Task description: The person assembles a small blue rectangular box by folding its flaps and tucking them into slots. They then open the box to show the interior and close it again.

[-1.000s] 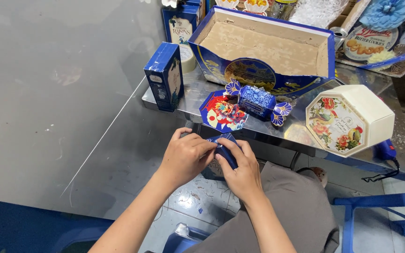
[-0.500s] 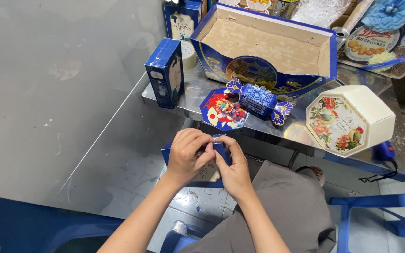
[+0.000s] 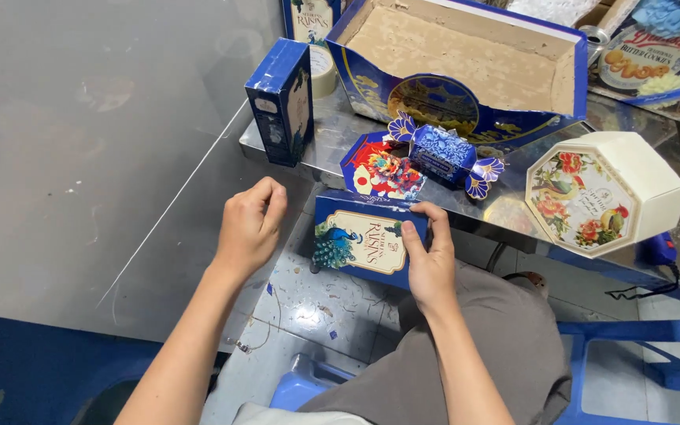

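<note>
My right hand [image 3: 431, 264] grips the right end of a flat blue carton with a peacock picture [image 3: 364, 240], held face up just below the front edge of the metal table [image 3: 332, 142]. My left hand [image 3: 250, 227] hovers to the carton's left, fingers loosely curled, holding nothing and not touching it. Just beyond the carton on the table lie a blue and red box with flower print [image 3: 381, 169] and a blue candy-shaped box [image 3: 444, 153].
An upright blue carton [image 3: 281, 101] stands at the table's left edge beside a tape roll [image 3: 322, 69]. A large open blue box [image 3: 466, 63] sits behind. A white octagonal tin [image 3: 604, 193] rests at right. Blue plastic stools [image 3: 631, 370] stand by my knee.
Both hands were together working on a small blue folded piece. Now the carton is spread flat and face up in my right hand, and my left hand has let go and moved left.
</note>
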